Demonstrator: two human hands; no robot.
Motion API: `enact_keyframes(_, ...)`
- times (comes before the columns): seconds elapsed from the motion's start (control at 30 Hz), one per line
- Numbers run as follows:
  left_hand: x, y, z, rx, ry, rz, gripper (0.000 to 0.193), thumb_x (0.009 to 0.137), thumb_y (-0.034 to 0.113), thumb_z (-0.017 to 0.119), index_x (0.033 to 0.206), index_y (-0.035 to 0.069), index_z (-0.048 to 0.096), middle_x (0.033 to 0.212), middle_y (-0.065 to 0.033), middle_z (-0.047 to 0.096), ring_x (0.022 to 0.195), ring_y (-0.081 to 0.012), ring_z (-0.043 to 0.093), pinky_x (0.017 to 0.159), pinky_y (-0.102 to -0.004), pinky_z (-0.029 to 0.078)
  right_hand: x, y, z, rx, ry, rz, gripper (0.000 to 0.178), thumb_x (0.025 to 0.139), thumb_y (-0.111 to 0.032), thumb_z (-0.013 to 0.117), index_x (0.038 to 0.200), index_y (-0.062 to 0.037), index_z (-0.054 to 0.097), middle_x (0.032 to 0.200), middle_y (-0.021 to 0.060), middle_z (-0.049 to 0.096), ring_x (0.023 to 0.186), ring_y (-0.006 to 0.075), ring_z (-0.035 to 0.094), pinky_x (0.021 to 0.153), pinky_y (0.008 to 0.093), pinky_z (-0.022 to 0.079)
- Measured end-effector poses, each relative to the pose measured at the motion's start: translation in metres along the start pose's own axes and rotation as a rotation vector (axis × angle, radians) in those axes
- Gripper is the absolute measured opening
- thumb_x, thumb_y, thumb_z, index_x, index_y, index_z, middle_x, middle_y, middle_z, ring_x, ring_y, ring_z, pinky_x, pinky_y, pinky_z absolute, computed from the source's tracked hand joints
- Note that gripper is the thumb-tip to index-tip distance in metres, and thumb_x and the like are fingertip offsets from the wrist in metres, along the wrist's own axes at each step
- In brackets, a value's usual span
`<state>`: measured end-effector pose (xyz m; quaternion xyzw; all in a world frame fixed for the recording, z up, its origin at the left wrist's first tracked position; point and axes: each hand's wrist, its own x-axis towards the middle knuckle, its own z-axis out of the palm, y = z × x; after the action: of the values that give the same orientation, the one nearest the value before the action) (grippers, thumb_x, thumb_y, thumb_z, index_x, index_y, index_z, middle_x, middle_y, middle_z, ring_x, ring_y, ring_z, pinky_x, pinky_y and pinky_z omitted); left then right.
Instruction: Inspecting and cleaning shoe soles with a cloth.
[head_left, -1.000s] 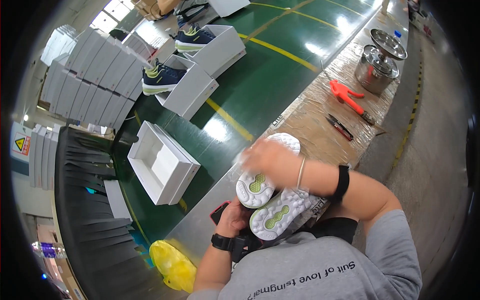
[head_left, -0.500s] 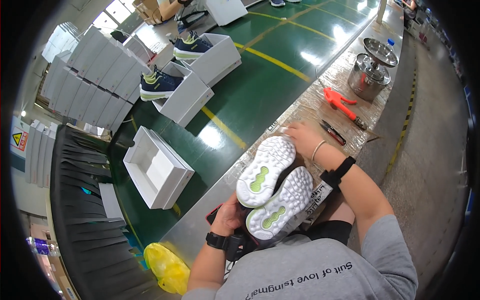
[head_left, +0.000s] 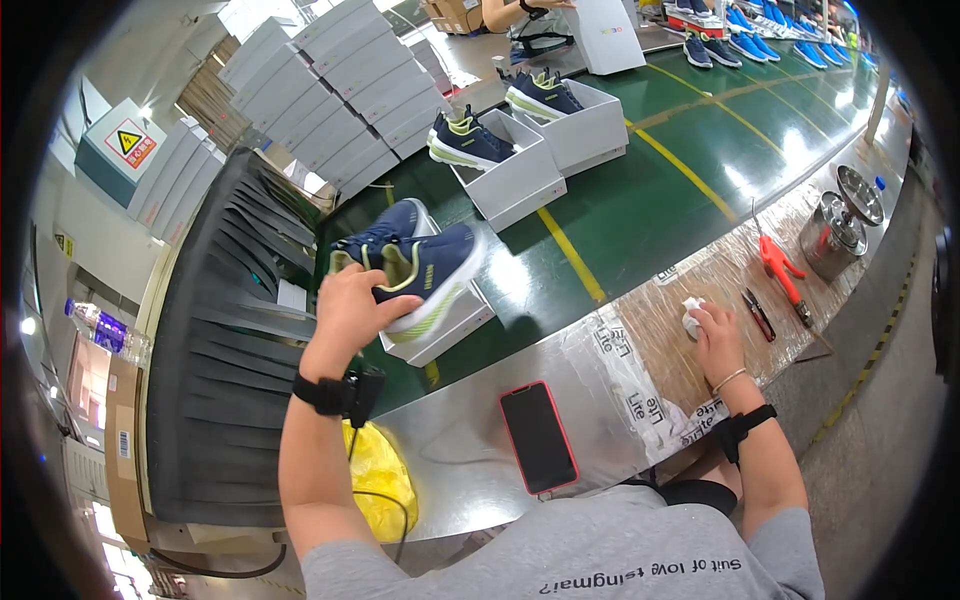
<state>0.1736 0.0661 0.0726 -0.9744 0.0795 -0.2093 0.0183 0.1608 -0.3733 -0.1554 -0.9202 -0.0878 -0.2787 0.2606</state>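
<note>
At the left, my left hand grips a pair of navy sneakers by their heel ends, thumb and fingers closed on the collars. The shoes have lime linings and white soles. They are held over a white shoe box on the green conveyor, hiding most of its inside. My right hand rests on the plastic-wrapped bench top, its fingers closed on a small crumpled white wad, cloth or paper. Just beyond that hand lie a pair of small dark snips and a red air gun.
A red-edged phone and a yellow plastic bag lie on the metal bench. Two boxes with navy sneakers stand farther along the conveyor. A metal pot stands far right; dark strip curtains hang left.
The sneakers have gone from sole-up before my body to over the box at the left, in my left hand. My right hand has left them. The phone has come into full view.
</note>
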Motion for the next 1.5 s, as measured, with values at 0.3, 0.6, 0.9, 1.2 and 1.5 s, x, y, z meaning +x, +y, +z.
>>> enact_keyframes(0.3, 0.022, -0.099, 0.031, 0.372, -0.187, 0.193, 0.041, 0.052, 0.042, 0.078, 0.079, 0.012, 0.070, 0.082, -0.0078, 0.058, 0.091, -0.0237, 0.055, 0.104, -0.0422, 0.022, -0.002, -0.009, 0.001, -0.093, -0.018, 0.001, 0.031, 0.073, 0.003, 0.055, 0.102, -0.0061, 0.060, 0.111, 0.0129, 0.055, 0.101, 0.0332, 0.048, 0.088, 0.0397, 0.041)
enact_keyframes(0.6, 0.000, -0.092, 0.117, 0.129, -0.024, 0.066, 0.069, 0.060, 0.032, 0.078, 0.120, 0.012, 0.050, 0.130, -0.0155, 0.041, 0.127, -0.0321, 0.031, 0.104, -0.0537, 0.018, -0.001, -0.015, 0.006, -0.137, -0.035, -0.007, 0.033, 0.074, 0.004, 0.053, 0.104, -0.0061, 0.059, 0.113, 0.0138, 0.054, 0.102, 0.0345, 0.047, 0.088, 0.0407, 0.040)
enact_keyframes(0.9, -0.044, -0.085, 0.195, 0.330, -0.055, 0.151, 0.099, 0.058, 0.031, 0.079, 0.138, 0.016, 0.024, 0.140, -0.0120, 0.027, 0.134, -0.0292, 0.018, 0.108, -0.0501, 0.013, -0.004, -0.018, 0.005, -0.156, -0.018, -0.010, 0.033, 0.075, 0.004, 0.051, 0.106, -0.0045, 0.057, 0.113, 0.0154, 0.052, 0.100, 0.0355, 0.046, 0.089, 0.0416, 0.038)
enact_keyframes(1.2, 0.072, -0.092, 0.177, 0.148, 0.140, -0.096, 0.063, 0.069, 0.016, 0.071, 0.124, 0.006, 0.043, 0.127, -0.0196, 0.040, 0.126, -0.0356, 0.030, 0.102, -0.0489, 0.024, -0.006, -0.017, 0.008, -0.269, 0.020, 0.005, 0.035, 0.073, 0.003, 0.051, 0.106, -0.0053, 0.057, 0.113, 0.0148, 0.052, 0.100, 0.0351, 0.047, 0.089, 0.0430, 0.037)
enact_keyframes(1.5, 0.193, -0.023, 0.221, -0.039, 0.130, 0.175, 0.058, 0.070, 0.016, 0.072, 0.120, 0.005, 0.044, 0.119, -0.0157, 0.050, 0.122, -0.0311, 0.040, 0.098, -0.0434, 0.032, -0.006, -0.014, 0.016, -0.254, 0.030, 0.035, 0.033, 0.074, 0.002, 0.051, 0.106, -0.0048, 0.057, 0.112, 0.0165, 0.053, 0.101, 0.0356, 0.047, 0.090, 0.0434, 0.037)
